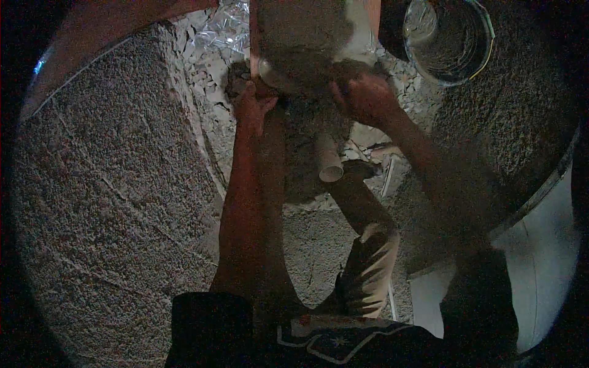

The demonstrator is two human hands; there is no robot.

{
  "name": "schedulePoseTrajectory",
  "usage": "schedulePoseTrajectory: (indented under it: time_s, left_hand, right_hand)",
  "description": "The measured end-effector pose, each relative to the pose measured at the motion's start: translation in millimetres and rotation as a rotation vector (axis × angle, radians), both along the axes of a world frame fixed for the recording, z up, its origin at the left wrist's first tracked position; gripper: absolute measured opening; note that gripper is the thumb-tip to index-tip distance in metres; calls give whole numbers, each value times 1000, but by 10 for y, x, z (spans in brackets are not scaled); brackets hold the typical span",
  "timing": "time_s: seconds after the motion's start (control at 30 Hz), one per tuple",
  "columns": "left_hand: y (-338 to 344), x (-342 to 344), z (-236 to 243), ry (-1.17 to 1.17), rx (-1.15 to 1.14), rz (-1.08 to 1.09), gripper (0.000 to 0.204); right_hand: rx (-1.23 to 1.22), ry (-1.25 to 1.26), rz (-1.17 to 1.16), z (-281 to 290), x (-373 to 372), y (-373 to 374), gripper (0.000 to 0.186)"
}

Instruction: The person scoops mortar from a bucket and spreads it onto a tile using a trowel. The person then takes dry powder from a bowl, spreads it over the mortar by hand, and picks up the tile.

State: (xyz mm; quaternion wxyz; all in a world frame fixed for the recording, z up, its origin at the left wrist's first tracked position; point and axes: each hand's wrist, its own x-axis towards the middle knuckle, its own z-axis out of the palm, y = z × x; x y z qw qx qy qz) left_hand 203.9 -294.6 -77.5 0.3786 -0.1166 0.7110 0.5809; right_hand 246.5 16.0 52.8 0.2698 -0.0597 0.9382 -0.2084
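Note:
My left hand (254, 101) is at the lower left corner of an upright, mortar-smeared block with orange sides (304, 27), its fingers curled on something in shadow. My right hand (362, 98) is bent with closed fingers at the block's lower right, in dark wet-looking material; what they hold is hidden. A white pipe (331, 170) juts out below and between my hands, its open end toward me. Pale broken rubble (208, 104) surrounds the dark patch where I touch.
A bucket (478, 43) with greyish residue lies at upper right. Crumpled clear plastic (224, 34) is at the top beside an orange surface (104, 30). Rough grey concrete (110, 202) spreads left and right. My bent leg (374, 257) is below the pipe; pale panels (534, 270) edge the lower right.

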Motion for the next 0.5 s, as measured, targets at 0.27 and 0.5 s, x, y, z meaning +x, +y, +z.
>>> schedulePoseTrajectory:
  time_s: [0.27,0.5]
  left_hand:
    - [144,103,-19,-178,39,246,61]
    - [-13,73,27,-462,90,418,74]
  right_hand:
    - [160,167,171,-458,-498,490,38]
    - [120,-2,-36,-178,-165,149,48]
